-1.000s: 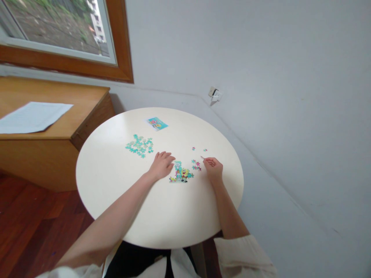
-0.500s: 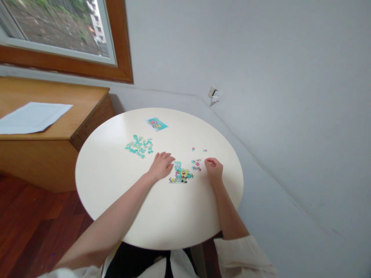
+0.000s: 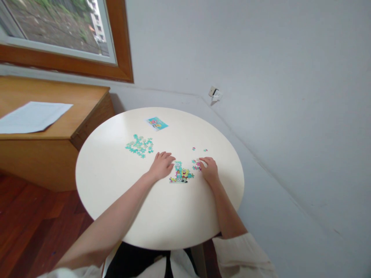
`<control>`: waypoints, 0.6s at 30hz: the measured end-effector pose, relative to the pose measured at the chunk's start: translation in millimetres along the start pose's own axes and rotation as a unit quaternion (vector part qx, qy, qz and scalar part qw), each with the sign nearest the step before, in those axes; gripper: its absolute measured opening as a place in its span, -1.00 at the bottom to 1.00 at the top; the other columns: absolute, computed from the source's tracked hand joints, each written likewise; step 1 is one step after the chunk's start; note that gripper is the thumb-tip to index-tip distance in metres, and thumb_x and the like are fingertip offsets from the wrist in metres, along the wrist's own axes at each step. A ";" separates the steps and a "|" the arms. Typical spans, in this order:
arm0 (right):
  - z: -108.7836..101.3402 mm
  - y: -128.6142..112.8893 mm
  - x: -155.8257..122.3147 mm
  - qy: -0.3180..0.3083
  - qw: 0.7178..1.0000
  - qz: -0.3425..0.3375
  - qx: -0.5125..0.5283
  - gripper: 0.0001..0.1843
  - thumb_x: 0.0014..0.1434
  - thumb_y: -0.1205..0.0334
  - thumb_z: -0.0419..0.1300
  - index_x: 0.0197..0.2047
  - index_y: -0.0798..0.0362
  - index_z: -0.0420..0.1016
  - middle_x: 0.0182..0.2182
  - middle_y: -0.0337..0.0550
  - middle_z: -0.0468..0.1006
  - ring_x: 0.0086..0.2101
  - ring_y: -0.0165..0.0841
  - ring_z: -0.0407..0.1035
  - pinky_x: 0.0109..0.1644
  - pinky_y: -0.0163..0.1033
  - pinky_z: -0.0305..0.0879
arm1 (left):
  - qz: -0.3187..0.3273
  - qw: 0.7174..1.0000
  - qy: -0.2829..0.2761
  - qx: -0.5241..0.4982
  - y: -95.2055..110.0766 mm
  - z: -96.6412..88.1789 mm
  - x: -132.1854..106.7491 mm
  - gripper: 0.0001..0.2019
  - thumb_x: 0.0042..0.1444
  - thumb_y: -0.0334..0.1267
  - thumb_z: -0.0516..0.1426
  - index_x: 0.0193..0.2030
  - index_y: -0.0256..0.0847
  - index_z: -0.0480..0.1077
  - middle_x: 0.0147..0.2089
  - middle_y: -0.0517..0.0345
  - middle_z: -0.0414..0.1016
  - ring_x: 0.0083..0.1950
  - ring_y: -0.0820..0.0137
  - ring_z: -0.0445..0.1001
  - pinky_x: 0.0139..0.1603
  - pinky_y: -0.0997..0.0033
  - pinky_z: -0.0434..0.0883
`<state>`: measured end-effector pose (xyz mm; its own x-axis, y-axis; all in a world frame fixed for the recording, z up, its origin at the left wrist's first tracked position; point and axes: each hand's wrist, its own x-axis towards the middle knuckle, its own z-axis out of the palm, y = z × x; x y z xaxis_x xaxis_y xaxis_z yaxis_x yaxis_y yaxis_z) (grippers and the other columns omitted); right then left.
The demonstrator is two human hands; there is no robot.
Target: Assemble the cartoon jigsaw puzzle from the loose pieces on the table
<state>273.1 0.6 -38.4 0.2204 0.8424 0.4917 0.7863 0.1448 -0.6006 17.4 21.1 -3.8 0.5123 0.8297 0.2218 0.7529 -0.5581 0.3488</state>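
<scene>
A partly joined cartoon puzzle [image 3: 181, 173] lies near the middle of the round cream table [image 3: 124, 200]. My left hand [image 3: 161, 164] rests flat just left of it, fingers stretched out and holding nothing. My right hand [image 3: 208, 168] lies on the table to the puzzle's right, its fingertips on a few loose pink pieces [image 3: 196, 164]. The fingers are curled down over them and I cannot see whether a piece is pinched. A heap of teal pieces [image 3: 139, 145] sits further left and back. Two stray pieces [image 3: 199, 149] lie behind my right hand.
A small picture card [image 3: 157, 123] lies at the table's far side. A wooden cabinet [image 3: 55, 135] with a sheet of paper [image 3: 31, 116] stands to the left under a window. A grey wall with a socket [image 3: 215, 94] runs behind and to the right.
My right hand held a small piece up in its fingertips, then lowered and shifted left onto the pink pieces. My left hand has stayed put.
</scene>
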 end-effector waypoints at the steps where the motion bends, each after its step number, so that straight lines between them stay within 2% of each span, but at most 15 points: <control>1: -0.4 0.5 -0.2 0.000 1.000 -0.001 -0.003 -0.79 0.01 0.22 0.13 -0.32 0.02 0.58 -0.27 -0.03 0.52 -0.18 -0.20 0.35 0.01 -0.04 0.25 | -0.001 1.000 -0.001 0.000 -0.1 0.2 0.0 -0.69 0.16 -0.26 -0.01 0.03 -0.10 0.37 0.18 0.01 0.32 0.25 0.13 0.18 0.27 -0.10 0.06; 6: -3.3 -1.6 -1.3 0.002 1.000 -0.020 0.004 -0.81 0.05 0.17 0.14 -0.33 0.03 0.55 -0.28 -0.03 0.53 -0.18 -0.21 0.37 0.02 -0.05 0.25 | 0.001 1.000 -0.002 0.000 -1.1 1.4 0.3 -0.68 0.17 -0.26 -0.01 0.05 -0.14 0.37 0.19 -0.02 0.31 0.25 0.11 0.17 0.27 -0.11 0.05; 11: -5.1 -7.9 -1.9 -0.011 0.999 -0.041 0.027 -0.85 0.00 0.15 0.20 -0.41 0.02 0.53 -0.32 -0.05 0.54 -0.20 -0.23 0.39 0.00 -0.06 0.27 | 0.007 1.000 0.000 -0.002 -1.4 1.0 0.6 -0.69 0.16 -0.26 0.00 0.03 -0.09 0.37 0.17 0.01 0.32 0.23 0.14 0.19 0.26 -0.11 0.06; 14: -7.5 -7.5 -1.4 -0.003 0.999 -0.021 0.043 -0.87 -0.02 0.16 0.19 -0.43 0.01 0.53 -0.32 -0.07 0.55 -0.23 -0.25 0.40 -0.02 -0.08 0.30 | 0.004 1.000 0.002 -0.004 -1.4 0.9 0.4 -0.69 0.16 -0.26 0.00 0.03 -0.08 0.37 0.17 0.02 0.33 0.24 0.14 0.19 0.26 -0.12 0.06; 18: -11.4 -3.0 -0.6 0.006 0.998 0.015 0.054 -0.79 -0.04 0.27 0.07 -0.41 0.02 0.54 -0.30 -0.06 0.56 -0.24 -0.24 0.42 -0.15 -0.12 0.35 | 0.002 1.000 0.001 -0.005 -1.2 0.9 0.1 -0.69 0.16 -0.27 0.00 0.03 -0.12 0.37 0.18 -0.02 0.31 0.25 0.12 0.18 0.27 -0.12 0.05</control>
<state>277.1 -6.3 -29.7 0.2500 0.8410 0.4799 0.7127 0.1757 -0.6791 16.9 21.8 -5.1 0.5149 0.8271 0.2254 0.7464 -0.5618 0.3568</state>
